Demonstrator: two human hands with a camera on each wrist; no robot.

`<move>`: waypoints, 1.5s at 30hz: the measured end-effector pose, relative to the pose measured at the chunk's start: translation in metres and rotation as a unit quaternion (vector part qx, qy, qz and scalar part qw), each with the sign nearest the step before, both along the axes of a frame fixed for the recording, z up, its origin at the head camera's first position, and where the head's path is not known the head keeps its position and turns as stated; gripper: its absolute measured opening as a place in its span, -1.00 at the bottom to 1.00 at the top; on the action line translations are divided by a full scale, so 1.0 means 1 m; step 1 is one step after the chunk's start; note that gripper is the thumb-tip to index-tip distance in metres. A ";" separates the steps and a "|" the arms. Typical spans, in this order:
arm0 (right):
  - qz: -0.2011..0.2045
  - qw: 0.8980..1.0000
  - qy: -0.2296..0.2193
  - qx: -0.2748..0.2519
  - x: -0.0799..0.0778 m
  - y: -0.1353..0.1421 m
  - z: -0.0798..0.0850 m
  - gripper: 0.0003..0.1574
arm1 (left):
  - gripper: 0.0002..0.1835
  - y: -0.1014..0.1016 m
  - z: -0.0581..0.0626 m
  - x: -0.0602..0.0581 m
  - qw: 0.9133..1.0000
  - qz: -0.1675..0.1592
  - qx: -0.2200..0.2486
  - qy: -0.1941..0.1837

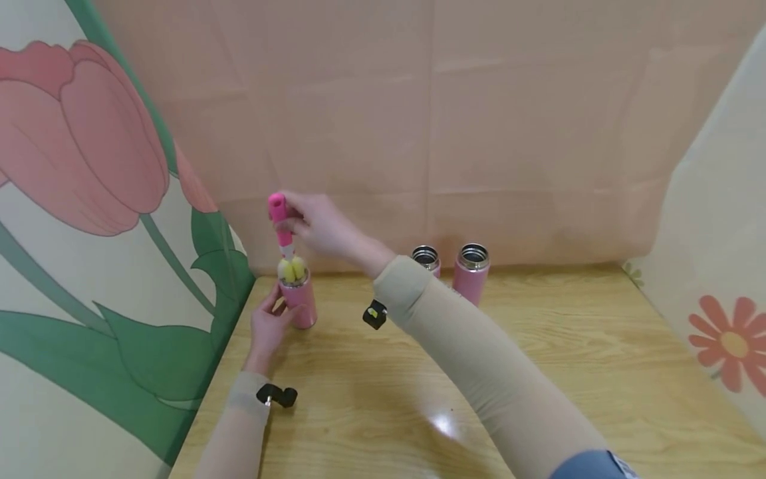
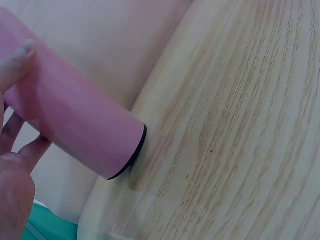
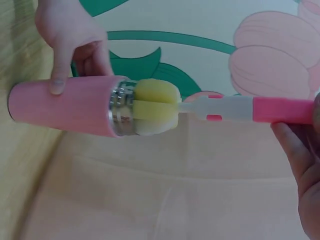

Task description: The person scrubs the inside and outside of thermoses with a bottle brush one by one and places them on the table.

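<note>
My left hand (image 1: 270,324) grips a pink bottle (image 1: 304,303) with a steel neck, which stands on the wooden table at the left. Above it, my right hand (image 1: 320,223) holds the bright pink handle of a bottle brush (image 1: 278,216). In the right wrist view the yellow and white sponge head (image 3: 156,106) sits at the bottle's mouth, its lower part hidden inside the steel neck (image 3: 121,107). The left wrist view shows the bottle's black-edged base (image 2: 127,155) at the table, with the left thumb (image 2: 20,62) along the pink side.
Two more open pink bottles, a right one (image 1: 470,276) and one partly behind my right sleeve (image 1: 426,258), stand near the back edge of the table (image 1: 568,346). A peach cloth (image 1: 509,133) hangs behind. A tulip-patterned wall (image 1: 114,140) rises close on the left.
</note>
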State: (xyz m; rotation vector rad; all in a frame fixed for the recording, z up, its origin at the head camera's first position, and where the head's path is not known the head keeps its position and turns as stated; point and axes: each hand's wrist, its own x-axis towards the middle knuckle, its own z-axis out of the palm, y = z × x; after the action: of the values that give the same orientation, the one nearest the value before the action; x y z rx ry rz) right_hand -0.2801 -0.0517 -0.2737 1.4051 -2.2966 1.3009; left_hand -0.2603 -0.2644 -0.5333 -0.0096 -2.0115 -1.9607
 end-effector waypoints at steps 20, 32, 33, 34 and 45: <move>-0.060 0.994 -0.085 0.038 -0.012 0.008 -0.102 -0.70 | -0.14 0.023 0.000 0.002 0.998 -0.036 -0.024 0.041; -0.100 0.994 -0.052 0.010 -0.005 0.008 -0.109 -0.64 | -0.10 0.031 -0.002 -0.005 0.999 -0.032 -0.016 0.041; -0.099 0.994 -0.054 0.009 -0.004 0.008 -0.109 -0.64 | -0.10 0.031 -0.002 -0.005 0.999 -0.028 -0.011 0.038; -0.100 0.993 -0.056 0.006 -0.003 0.009 -0.110 -0.63 | -0.11 0.032 -0.001 -0.004 0.999 -0.023 -0.006 0.036; -0.126 0.985 -0.084 -0.082 0.018 0.046 -0.105 -0.80 | -0.12 0.050 0.005 0.021 1.000 0.003 -0.017 0.009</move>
State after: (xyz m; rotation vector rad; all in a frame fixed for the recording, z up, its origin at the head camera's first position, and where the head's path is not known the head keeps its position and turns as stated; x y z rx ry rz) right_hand -0.2618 -0.0059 -0.3791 0.9501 -2.3149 1.5334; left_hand -0.2396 -0.2143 -0.5280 -0.0273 -2.0316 -1.9152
